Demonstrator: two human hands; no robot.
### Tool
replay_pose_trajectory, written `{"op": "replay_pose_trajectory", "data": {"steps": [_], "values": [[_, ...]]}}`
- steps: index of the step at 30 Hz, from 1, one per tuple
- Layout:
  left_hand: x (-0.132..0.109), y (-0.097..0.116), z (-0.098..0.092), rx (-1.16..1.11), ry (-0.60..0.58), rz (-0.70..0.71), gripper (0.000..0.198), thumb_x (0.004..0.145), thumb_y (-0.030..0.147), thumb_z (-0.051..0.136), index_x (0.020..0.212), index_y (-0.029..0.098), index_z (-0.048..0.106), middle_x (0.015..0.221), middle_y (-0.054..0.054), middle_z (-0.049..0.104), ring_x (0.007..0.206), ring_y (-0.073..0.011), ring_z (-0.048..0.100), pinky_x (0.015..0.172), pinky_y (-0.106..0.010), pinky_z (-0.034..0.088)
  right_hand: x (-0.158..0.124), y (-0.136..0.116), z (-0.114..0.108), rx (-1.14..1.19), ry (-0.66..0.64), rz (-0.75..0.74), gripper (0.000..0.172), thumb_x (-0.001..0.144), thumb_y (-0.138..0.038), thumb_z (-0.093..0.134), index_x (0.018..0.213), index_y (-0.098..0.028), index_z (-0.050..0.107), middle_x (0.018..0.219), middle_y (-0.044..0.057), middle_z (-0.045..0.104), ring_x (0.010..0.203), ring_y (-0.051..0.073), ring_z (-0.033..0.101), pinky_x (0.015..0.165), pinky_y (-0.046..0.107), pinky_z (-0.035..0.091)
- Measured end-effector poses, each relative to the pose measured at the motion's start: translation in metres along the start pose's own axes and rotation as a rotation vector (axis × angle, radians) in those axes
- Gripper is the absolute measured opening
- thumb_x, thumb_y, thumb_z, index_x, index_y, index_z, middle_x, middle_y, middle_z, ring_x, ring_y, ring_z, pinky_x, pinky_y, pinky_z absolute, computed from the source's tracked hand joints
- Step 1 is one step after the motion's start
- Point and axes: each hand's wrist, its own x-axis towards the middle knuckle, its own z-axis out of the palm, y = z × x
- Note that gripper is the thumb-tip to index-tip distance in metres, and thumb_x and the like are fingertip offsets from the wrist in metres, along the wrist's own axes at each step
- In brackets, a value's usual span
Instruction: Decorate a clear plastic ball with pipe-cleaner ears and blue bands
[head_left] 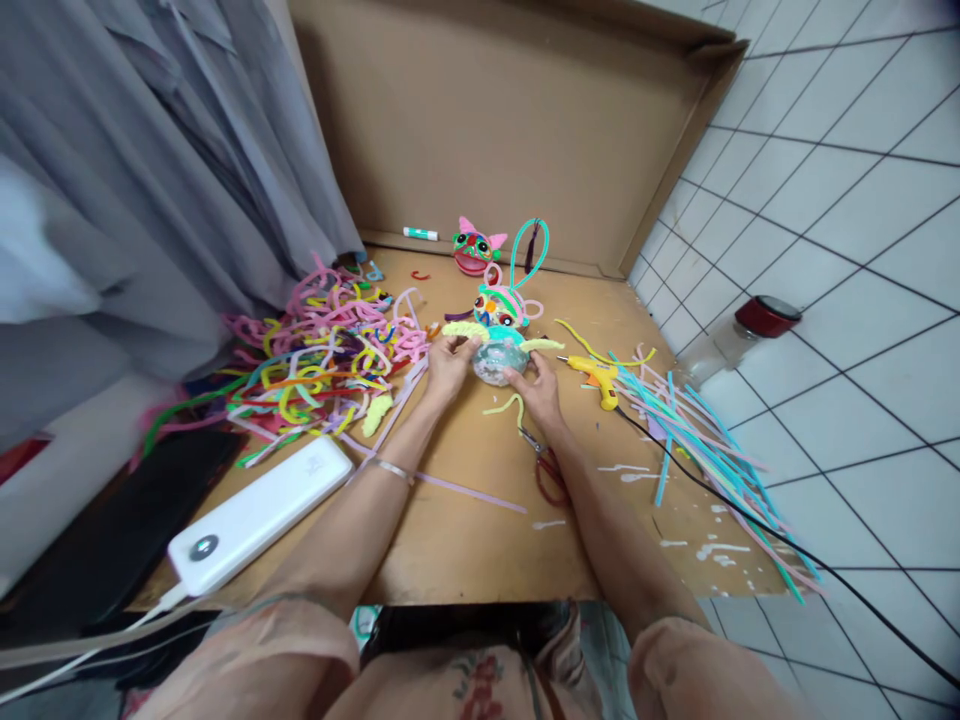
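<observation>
A pipe-cleaner figure with a teal round body, a colourful face and a teal looped ear lies on the cardboard sheet. My left hand grips its left side, fingers on a fuzzy yellow strip. My right hand holds its right side with curled fingers. A short yellow pipe-cleaner piece lies just under the figure. A second, pink-eared pipe-cleaner head sits further back.
A tangled heap of coloured pipe cleaners lies left; straight blue and pink ones right. A yellow glue gun with black cord, red-handled scissors, a white power bank, a red-lidded jar and a marker surround me.
</observation>
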Motion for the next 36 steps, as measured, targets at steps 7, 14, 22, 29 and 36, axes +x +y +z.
{"op": "replay_pose_trajectory", "data": {"steps": [7, 14, 22, 29, 36], "values": [[-0.003, 0.007, 0.001, -0.035, -0.006, -0.040, 0.031, 0.061, 0.042, 0.077, 0.065, 0.014, 0.065, 0.061, 0.001, 0.061, 0.058, -0.0111, 0.050, 0.062, -0.025, 0.041, -0.003, -0.009, 0.000, -0.063, 0.058, 0.000, 0.059, 0.071, -0.057, 0.073, 0.113, -0.017, 0.065, 0.115, 0.013, 0.067, 0.106, 0.029, 0.062, 0.100, 0.047, 0.047], [-0.006, 0.024, -0.003, -0.049, 0.036, -0.046, 0.031, 0.063, 0.040, 0.076, 0.059, 0.015, 0.058, 0.055, 0.003, 0.055, 0.056, -0.0095, 0.047, 0.058, -0.023, 0.038, -0.006, -0.011, -0.004, -0.077, 0.105, -0.029, 0.057, 0.073, -0.053, 0.072, 0.118, -0.018, 0.066, 0.118, 0.013, 0.067, 0.108, 0.029, 0.063, 0.100, 0.047, 0.048], [-0.025, 0.049, -0.015, 0.001, 0.001, -0.066, 0.033, 0.061, 0.041, 0.078, 0.062, 0.016, 0.056, 0.053, 0.004, 0.054, 0.052, -0.0081, 0.044, 0.053, -0.022, 0.034, -0.019, -0.036, -0.012, -0.124, 0.304, -0.081, 0.024, 0.083, -0.038, 0.058, 0.079, -0.018, 0.071, 0.081, 0.007, 0.072, 0.078, 0.021, 0.065, 0.082, 0.038, 0.054], [-0.059, 0.047, -0.025, 0.010, -0.254, -0.218, 0.041, 0.053, 0.048, 0.083, 0.062, 0.015, 0.060, 0.052, 0.002, 0.058, 0.049, -0.0083, 0.046, 0.053, -0.023, 0.036, -0.040, -0.061, 0.005, -0.018, 0.091, -0.162, 0.025, 0.086, -0.037, 0.062, 0.099, -0.021, 0.076, 0.095, 0.007, 0.077, 0.081, 0.019, 0.069, 0.079, 0.033, 0.055], [-0.065, 0.049, -0.019, -0.034, -0.328, -0.260, 0.048, 0.048, 0.053, 0.086, 0.060, 0.015, 0.060, 0.054, 0.001, 0.060, 0.051, -0.0092, 0.049, 0.055, -0.024, 0.040, -0.044, -0.057, 0.015, 0.090, 0.078, -0.078, 0.023, 0.081, -0.031, 0.065, 0.097, -0.019, 0.076, 0.090, 0.006, 0.077, 0.076, 0.018, 0.069, 0.075, 0.031, 0.056]]}}
